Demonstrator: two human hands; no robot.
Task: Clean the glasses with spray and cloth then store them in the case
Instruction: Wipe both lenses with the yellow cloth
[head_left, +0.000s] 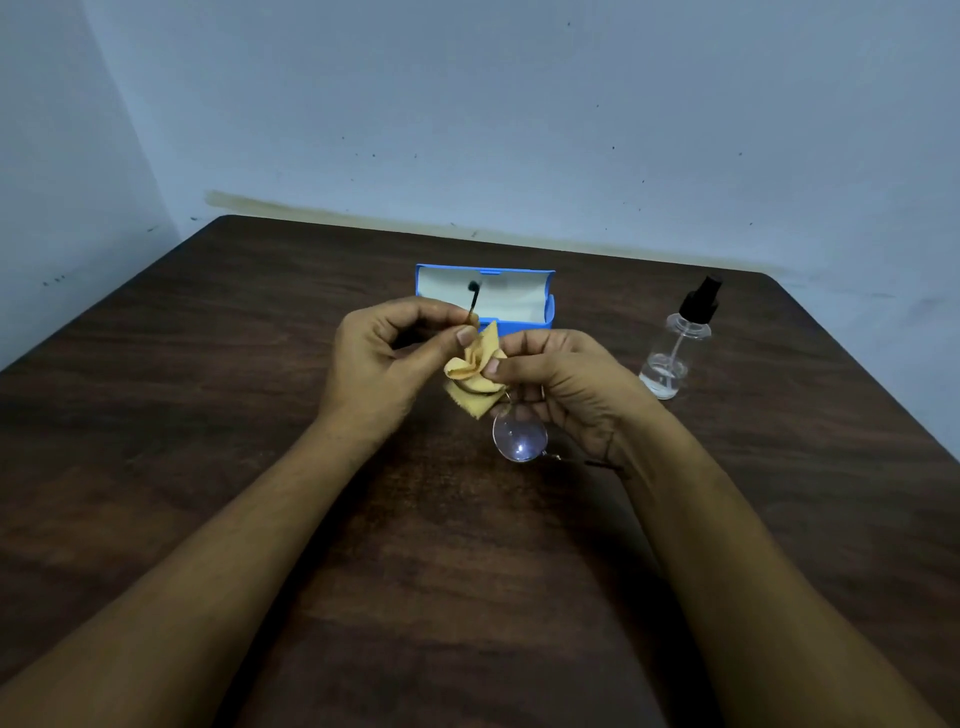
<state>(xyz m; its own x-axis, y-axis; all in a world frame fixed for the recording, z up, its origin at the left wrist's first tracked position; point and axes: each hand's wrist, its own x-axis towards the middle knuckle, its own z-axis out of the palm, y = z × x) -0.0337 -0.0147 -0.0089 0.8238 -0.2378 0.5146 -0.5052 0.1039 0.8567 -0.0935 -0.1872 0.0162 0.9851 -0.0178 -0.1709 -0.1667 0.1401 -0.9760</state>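
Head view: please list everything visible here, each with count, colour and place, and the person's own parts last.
glasses: one, clear round lens showing, held above table centre
cloth: one, yellow, bunched over the glasses
case: one, blue, pale lining, open, behind the hands
spray bottle: one, clear with black top, upright, right of the hands
table: one, dark brown
wall: pale blue-grey, behind the table
left grip: bare hand, pinches a glasses temple
right grip: bare hand, holds the cloth
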